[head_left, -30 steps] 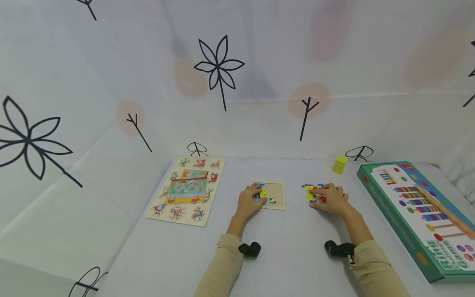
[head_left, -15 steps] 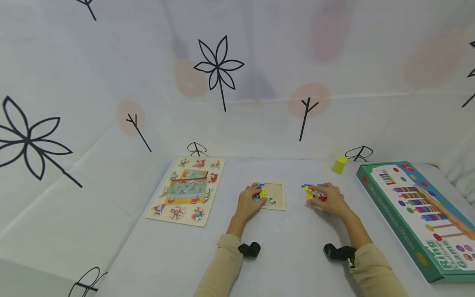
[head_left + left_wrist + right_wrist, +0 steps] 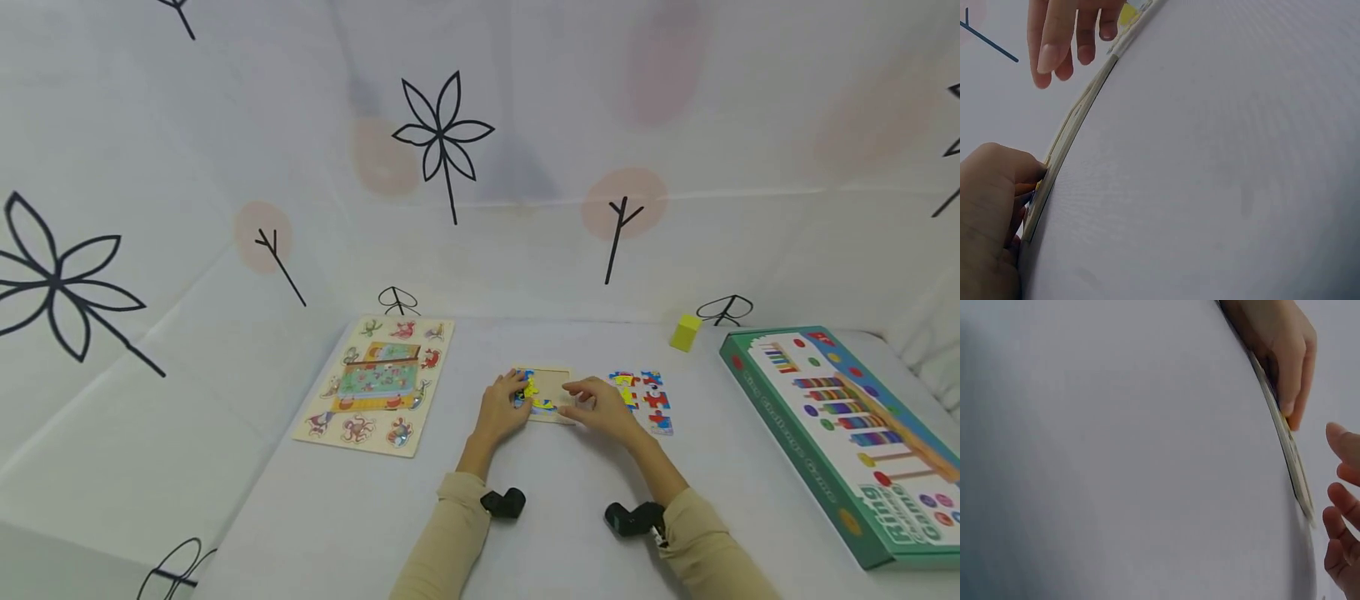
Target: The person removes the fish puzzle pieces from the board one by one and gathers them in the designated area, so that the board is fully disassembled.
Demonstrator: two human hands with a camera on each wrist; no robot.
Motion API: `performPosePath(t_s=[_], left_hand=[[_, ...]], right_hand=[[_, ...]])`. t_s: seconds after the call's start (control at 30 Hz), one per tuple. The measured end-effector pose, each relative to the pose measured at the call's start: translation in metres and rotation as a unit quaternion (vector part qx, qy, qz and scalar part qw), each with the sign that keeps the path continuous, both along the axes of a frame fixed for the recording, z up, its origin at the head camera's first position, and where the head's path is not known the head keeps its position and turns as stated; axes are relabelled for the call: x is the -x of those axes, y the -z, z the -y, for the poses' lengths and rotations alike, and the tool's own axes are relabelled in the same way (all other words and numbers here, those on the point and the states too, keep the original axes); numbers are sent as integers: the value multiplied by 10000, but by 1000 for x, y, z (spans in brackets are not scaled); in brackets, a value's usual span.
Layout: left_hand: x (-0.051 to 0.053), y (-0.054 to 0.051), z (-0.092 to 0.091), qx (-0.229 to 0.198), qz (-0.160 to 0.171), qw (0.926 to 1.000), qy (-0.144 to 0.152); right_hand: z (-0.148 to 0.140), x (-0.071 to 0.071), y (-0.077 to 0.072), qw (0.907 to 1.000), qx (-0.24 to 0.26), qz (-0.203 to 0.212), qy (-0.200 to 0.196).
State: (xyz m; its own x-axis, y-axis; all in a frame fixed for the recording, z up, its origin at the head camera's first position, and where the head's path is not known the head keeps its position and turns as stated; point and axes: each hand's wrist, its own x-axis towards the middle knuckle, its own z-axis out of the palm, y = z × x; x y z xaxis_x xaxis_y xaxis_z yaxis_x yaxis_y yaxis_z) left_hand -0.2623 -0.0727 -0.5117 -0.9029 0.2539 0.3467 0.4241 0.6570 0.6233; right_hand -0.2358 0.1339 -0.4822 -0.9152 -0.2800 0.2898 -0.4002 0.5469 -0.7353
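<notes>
A small square wooden puzzle tray (image 3: 553, 382) lies flat in mid-table, with blue and yellow jigsaw pieces (image 3: 529, 387) along its left and near sides. My left hand (image 3: 501, 410) holds the tray's left part, thumb toward the near side. In the left wrist view that thumb touches the tray's rim. Over the tray's right edge hovers my right hand (image 3: 609, 408), thumb and fingers parted. Nothing shows between them in the right wrist view, where the right hand (image 3: 1346, 500) is apart from the tray. Several loose red, yellow and blue jigsaw pieces (image 3: 656, 400) lie right of the tray.
At the left lies a wooden board (image 3: 360, 433) with sea-animal pictures. A yellow block (image 3: 686, 332) stands at the back right. A large green-edged game box (image 3: 840, 433) takes up the right side. White patterned cloth hangs behind the table.
My right hand has left the loose pieces and moved left to the tray's right edge, uncovering the red pieces. My left hand stays on the tray.
</notes>
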Motion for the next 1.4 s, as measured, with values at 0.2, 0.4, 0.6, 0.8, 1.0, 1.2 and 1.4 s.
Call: performPosePath(t_s=[0.2,0.4,0.6,0.8,1.0,1.2,1.4], left_hand=[[0,0,0,34,-108,9999,21],[1,0,0,49,-95,9999,7],[2,2,1,51,-81,9999,-34],[3,2,1,32,-115,9999,12],[2,1,0,-6,-113,9999,78],[0,0,-1,-25,-347,9993,145],[0,-1,-1,56,-329,9993,172]], right_hand=[[26,5,7,9985,-538,-65,-31],[37,5,11,9934,-1119,-18,236],[39,5,10,9921,-1198,59,374],[39,4,6,9936,-1049,189,372],[38,6,8,9954,-896,120,305],[38,8,7,9965,-715,266,332],[37,7,5,9971,-730,158,133]])
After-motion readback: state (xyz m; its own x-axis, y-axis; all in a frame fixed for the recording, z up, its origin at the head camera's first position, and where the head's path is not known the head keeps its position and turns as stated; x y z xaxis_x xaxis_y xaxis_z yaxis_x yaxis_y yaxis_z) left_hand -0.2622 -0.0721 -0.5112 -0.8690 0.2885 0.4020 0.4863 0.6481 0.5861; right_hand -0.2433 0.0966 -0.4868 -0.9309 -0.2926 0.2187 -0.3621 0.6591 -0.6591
